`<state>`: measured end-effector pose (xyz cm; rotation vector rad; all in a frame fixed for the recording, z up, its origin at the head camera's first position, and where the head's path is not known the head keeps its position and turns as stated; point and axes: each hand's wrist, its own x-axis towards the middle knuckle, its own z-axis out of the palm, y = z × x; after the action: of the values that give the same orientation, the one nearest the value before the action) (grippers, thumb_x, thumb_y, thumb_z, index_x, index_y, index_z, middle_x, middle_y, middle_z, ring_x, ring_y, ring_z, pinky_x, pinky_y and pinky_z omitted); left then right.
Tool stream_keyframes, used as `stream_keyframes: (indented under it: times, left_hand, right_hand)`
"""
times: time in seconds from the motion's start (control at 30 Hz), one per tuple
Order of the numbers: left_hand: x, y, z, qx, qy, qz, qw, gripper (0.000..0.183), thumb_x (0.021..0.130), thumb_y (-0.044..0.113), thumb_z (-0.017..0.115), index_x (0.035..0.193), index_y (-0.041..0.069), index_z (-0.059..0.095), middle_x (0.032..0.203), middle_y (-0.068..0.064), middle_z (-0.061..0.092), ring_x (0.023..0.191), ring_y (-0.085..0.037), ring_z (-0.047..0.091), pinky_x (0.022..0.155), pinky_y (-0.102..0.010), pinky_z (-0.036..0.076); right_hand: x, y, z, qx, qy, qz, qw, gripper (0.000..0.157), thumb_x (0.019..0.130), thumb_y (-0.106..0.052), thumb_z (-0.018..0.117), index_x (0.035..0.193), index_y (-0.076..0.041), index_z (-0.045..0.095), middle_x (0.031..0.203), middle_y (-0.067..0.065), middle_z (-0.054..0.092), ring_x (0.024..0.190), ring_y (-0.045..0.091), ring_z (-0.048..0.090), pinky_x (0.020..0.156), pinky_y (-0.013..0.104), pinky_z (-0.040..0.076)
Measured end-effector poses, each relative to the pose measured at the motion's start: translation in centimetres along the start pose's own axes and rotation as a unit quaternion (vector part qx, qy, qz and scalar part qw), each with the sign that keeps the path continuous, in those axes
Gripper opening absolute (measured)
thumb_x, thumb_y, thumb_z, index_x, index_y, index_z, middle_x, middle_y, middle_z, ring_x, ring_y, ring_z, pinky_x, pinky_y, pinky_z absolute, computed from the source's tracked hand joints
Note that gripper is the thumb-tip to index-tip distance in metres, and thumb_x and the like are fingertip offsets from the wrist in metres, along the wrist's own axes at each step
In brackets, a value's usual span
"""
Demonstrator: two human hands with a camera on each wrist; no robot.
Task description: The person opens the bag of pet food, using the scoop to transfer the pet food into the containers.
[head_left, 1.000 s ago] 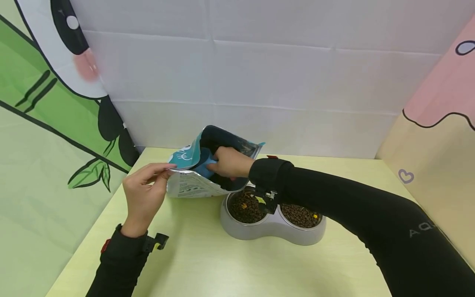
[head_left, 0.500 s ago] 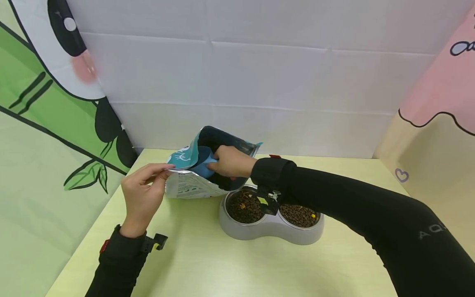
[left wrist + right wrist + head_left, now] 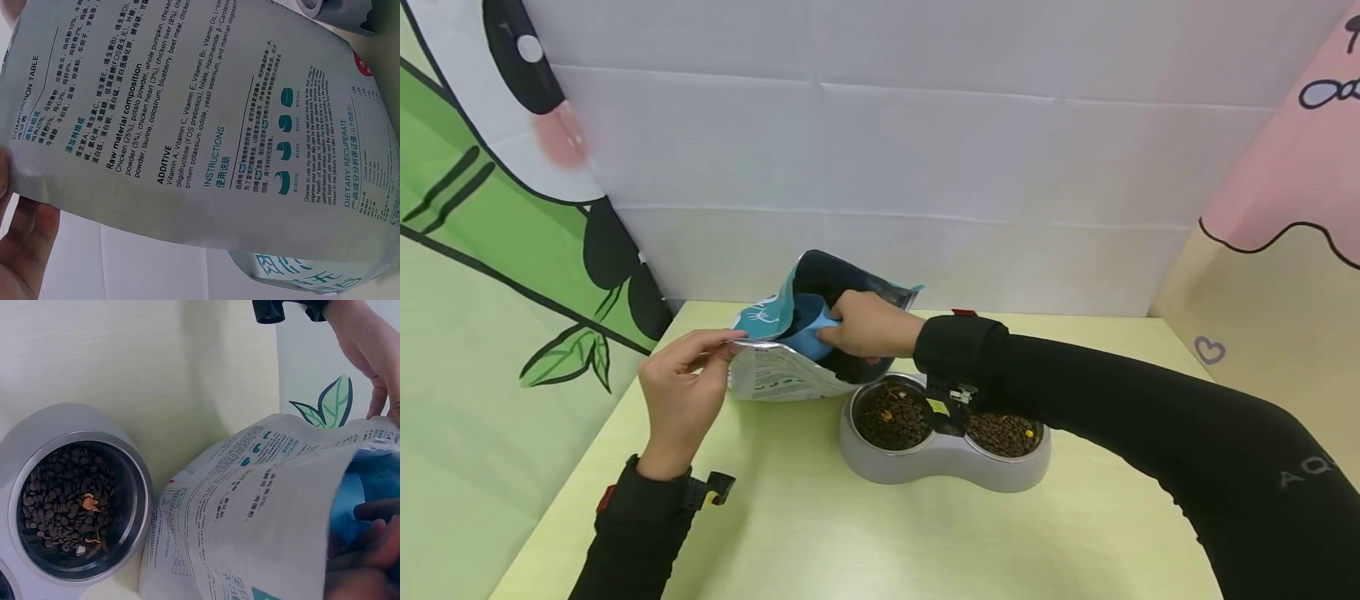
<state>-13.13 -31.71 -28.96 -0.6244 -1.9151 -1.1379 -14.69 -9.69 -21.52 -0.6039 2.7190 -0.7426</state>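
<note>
A pet food bag (image 3: 790,375), teal on one side and pale with printed text on the other, stands tilted with its mouth spread. My left hand (image 3: 687,379) pinches the left corner of its rim between thumb and fingers; the left wrist view shows the printed panel (image 3: 187,144) close up. Inside the mouth, my right hand (image 3: 872,325) grips a blue scoop (image 3: 808,337). The right wrist view shows the scoop (image 3: 347,506) partly behind the bag's wall, with fingers around it. Whatever lies deeper in the bag is hidden.
A grey double pet bowl (image 3: 947,467) stands just right of the bag. Both metal dishes hold brown kibble (image 3: 65,500) with a few orange bits; my right forearm crosses above them. A pale yellow table (image 3: 850,542) lies beneath, with a white curtain (image 3: 925,150) behind.
The head view has shifted slightly, so the scene slides a little left. The blue scoop shows a bit more in the bag's mouth. Both hands keep their holds.
</note>
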Motion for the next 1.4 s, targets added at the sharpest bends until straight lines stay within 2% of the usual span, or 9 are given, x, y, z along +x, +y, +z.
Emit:
stream_keyframes:
  times: [0.23, 0.5, 0.63, 1.0, 1.2, 1.4]
  left_hand:
    - [0.1, -0.1, -0.1, -0.002, 0.004, -0.003, 1.0000, 0.020, 0.075, -0.009, 0.064, 0.089, 0.005, 0.068, 0.084, -0.009, 0.067, 0.075, -0.015, 0.060, 0.069, -0.013, 0.046]
    - [0.2, -0.3, -0.3, -0.002, 0.010, 0.004, 0.9999, 0.021, 0.073, -0.011, 0.065, 0.087, 0.004, 0.068, 0.083, -0.010, 0.066, 0.075, -0.009, 0.059, 0.069, -0.012, 0.045]
    - [0.3, -0.4, -0.3, -0.003, 0.011, 0.003, 0.9999, 0.020, 0.074, -0.010, 0.064, 0.088, 0.004, 0.068, 0.084, -0.011, 0.066, 0.075, -0.009, 0.059, 0.069, -0.012, 0.045]
    - [0.4, -0.4, -0.3, -0.005, 0.008, -0.006, 0.9999, 0.019, 0.074, -0.010, 0.064, 0.088, 0.003, 0.068, 0.084, -0.011, 0.066, 0.075, -0.010, 0.059, 0.069, -0.013, 0.046]
    - [0.5, -0.3, -0.1, -0.004, 0.007, -0.008, 0.9999, 0.019, 0.074, -0.010, 0.064, 0.087, 0.003, 0.068, 0.083, -0.011, 0.066, 0.075, -0.007, 0.058, 0.069, -0.012, 0.045]
    - [0.6, -0.2, -0.1, -0.004, 0.003, -0.011, 0.9999, 0.018, 0.075, -0.008, 0.064, 0.088, 0.003, 0.068, 0.084, -0.011, 0.066, 0.075, -0.011, 0.059, 0.069, -0.013, 0.045]
  right_hand:
    - [-0.5, -0.1, -0.5, 0.018, -0.005, 0.007, 1.000, 0.036, 0.093, -0.028, 0.049, 0.063, -0.012, 0.039, 0.054, 0.002, 0.037, 0.046, 0.015, 0.042, 0.048, 0.025, 0.035]
    - [-1.4, 0.1, -1.3, 0.052, -0.011, -0.005, 0.999, 0.035, 0.093, -0.026, 0.051, 0.063, -0.011, 0.040, 0.057, 0.003, 0.039, 0.044, 0.017, 0.038, 0.047, 0.027, 0.034]
    - [-1.8, 0.5, -1.6, 0.055, -0.011, -0.007, 0.998, 0.031, 0.092, -0.026, 0.052, 0.067, -0.008, 0.046, 0.060, 0.004, 0.039, 0.043, 0.017, 0.038, 0.045, 0.027, 0.033]
    - [-2.5, 1.1, -1.9, 0.065, -0.012, -0.008, 0.998, 0.029, 0.093, -0.027, 0.051, 0.070, -0.010, 0.047, 0.062, 0.002, 0.035, 0.044, 0.017, 0.039, 0.044, 0.026, 0.034]
    - [-3.1, 1.6, -2.2, 0.079, -0.016, -0.006, 0.997, 0.027, 0.092, -0.027, 0.051, 0.072, -0.010, 0.049, 0.060, 0.002, 0.034, 0.044, 0.017, 0.035, 0.044, 0.027, 0.033]
    - [-3.5, 2.1, -2.3, 0.080, -0.017, -0.015, 0.997, 0.025, 0.093, -0.028, 0.051, 0.078, -0.008, 0.054, 0.056, 0.002, 0.031, 0.043, 0.017, 0.033, 0.043, 0.026, 0.032]
